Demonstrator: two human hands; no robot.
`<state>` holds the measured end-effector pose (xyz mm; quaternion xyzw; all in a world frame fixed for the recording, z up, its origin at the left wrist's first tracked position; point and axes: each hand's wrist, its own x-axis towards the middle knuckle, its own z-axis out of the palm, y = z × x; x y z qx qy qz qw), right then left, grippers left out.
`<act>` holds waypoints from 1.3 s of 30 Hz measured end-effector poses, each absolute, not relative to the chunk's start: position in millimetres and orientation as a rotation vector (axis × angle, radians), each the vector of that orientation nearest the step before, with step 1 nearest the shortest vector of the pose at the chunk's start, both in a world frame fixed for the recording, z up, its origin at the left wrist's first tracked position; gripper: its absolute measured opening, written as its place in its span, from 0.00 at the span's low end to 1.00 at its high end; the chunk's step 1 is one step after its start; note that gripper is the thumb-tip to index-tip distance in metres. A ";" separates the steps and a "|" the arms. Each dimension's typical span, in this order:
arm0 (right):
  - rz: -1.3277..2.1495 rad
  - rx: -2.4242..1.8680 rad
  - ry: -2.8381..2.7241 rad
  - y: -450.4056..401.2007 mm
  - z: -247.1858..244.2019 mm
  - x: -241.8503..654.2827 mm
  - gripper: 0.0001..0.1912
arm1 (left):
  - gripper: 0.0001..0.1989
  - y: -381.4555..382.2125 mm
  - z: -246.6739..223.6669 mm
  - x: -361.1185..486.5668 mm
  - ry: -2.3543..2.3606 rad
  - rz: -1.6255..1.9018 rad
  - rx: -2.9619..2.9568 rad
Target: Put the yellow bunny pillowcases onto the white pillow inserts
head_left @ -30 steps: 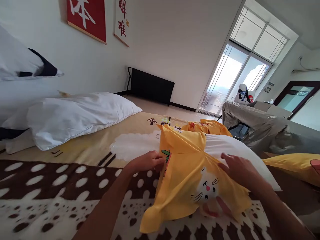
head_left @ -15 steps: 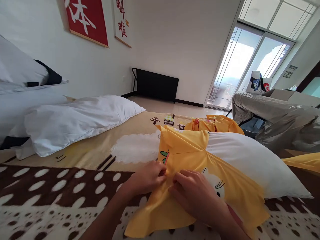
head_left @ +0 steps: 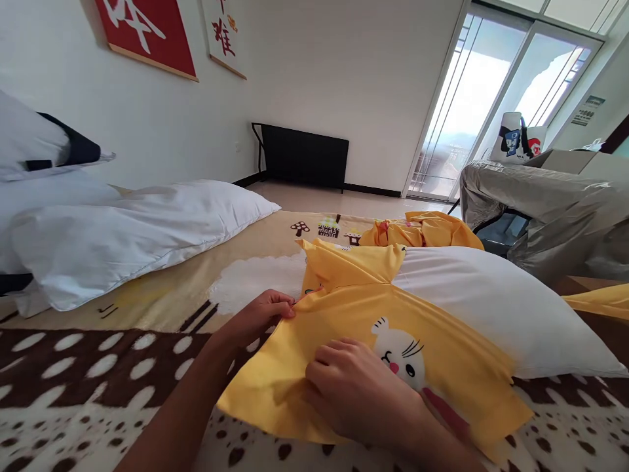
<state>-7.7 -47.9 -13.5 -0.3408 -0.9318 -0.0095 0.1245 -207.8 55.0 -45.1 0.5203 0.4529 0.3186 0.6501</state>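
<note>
There are two hands [head_left: 356, 387], one face-printed cloth [head_left: 346, 308] and two wall scrolls [head_left: 152, 39] (one red).

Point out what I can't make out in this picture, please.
All in the head view:
- Plump white fabric pillow: its left end is hidden by the yellow rabbit-print cloth.
- Right hand: its fingertips are hidden by its own knuckles.
- Red hanging scroll with white writing: cut off by the top edge.
- Grey-lettered wall notice: too small to read.

The pillowcase [head_left: 354, 311] is yellow with a white cartoon animal [head_left: 403, 355], the pillow [head_left: 472, 301] white, the blanket [head_left: 118, 360] beige and white-spotted brown.
</note>
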 end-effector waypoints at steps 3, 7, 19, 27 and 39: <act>-0.100 -1.005 -2.716 -48.6 -20.4 -13.9 0.07 | 0.05 58.2 -47.1 -202.1 1.029 0.776 1.163; -0.191 -1.050 -2.700 -49.0 -29.3 -23.5 0.05 | 0.05 58.5 -47.5 -200.6 1.008 0.807 1.182; -0.162 -1.073 -2.516 -29.0 -41.7 -30.7 0.02 | 0.11 47.3 -39.0 -249.5 0.886 0.119 1.517; 0.129 -1.082 -1.829 -26.2 -11.3 -7.8 0.02 | 0.24 11.3 2.4 -187.2 0.874 0.628 1.460; 0.243 -1.086 -1.899 -38.8 12.1 14.8 0.08 | 0.15 -11.4 -2.2 -156.2 0.985 1.084 1.313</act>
